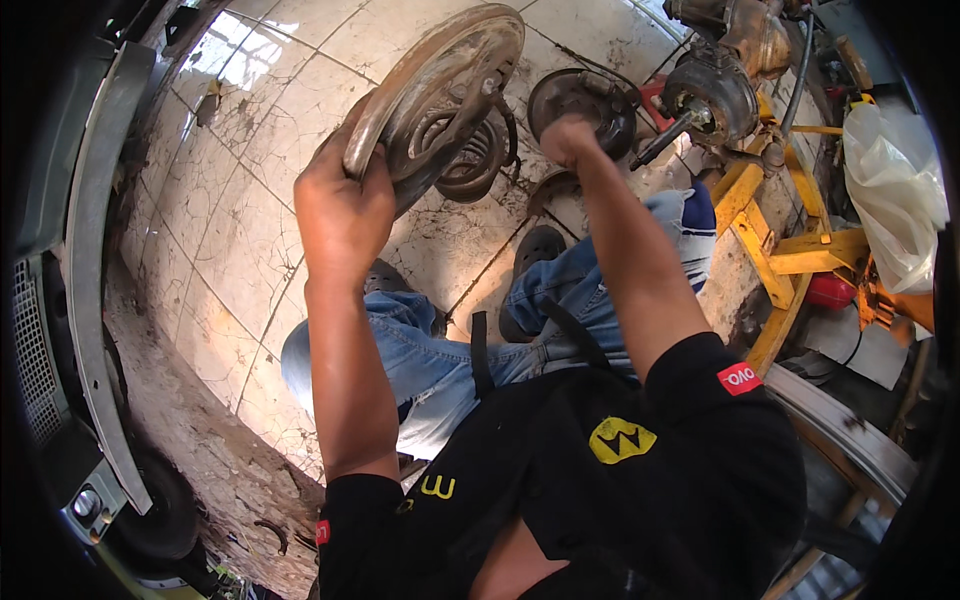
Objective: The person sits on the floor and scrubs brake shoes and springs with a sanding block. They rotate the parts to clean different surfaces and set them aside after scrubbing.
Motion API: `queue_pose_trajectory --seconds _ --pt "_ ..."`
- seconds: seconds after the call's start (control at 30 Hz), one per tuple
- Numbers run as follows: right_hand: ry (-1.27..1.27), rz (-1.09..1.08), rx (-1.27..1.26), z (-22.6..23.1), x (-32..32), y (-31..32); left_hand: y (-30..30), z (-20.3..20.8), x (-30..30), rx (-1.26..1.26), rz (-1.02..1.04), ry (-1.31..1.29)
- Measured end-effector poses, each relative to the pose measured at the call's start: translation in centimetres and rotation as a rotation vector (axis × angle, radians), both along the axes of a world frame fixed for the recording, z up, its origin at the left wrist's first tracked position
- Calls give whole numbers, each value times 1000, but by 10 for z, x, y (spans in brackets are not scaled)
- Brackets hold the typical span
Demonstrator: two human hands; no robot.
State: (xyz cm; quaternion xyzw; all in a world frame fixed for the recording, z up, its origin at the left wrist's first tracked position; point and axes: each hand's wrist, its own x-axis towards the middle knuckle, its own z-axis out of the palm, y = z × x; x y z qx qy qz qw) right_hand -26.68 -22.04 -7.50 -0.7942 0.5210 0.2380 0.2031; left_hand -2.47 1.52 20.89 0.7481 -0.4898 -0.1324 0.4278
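My left hand (pixel 345 200) is closed on the near left rim of a large, round, dirty metal plate (pixel 440 65), holding it tilted above the tiled floor. Just behind the plate's lower right side shows a rusty coil spring (pixel 468 160); whether the two are joined I cannot tell. Farther right, my right hand (pixel 570 140) reaches down into a dark, round, dish-shaped metal part (pixel 585 95) on the floor. Its fingers point away and are hidden, so what they touch does not show.
A yellow metal stand (pixel 765 240) at the right is beside a greasy mechanical assembly (pixel 715 90). Past it hangs a clear plastic bag (pixel 890 170). Along the left runs a vehicle bumper (pixel 100 260). Cracked tiles (pixel 230 250) cover the floor around my feet.
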Motion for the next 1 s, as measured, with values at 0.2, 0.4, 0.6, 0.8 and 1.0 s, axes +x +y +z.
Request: queue_pose_trajectory --seconds 0.2,0.4,0.6,0.8,1.0 --pt "42 -121 279 -65 11 60 8 -2 5 58 47 12" --pt "-457 -999 269 -46 -4 64 13 -1 8 78 107 15" --pt "-19 -767 -200 -63 -17 69 18 -1 3 114 85 4" --pt "217 -358 -259 -90 -30 73 25 -13 8 -6 8 118" --pt "329 -104 -293 -105 -29 61 17 -2 3 84 14 -82"
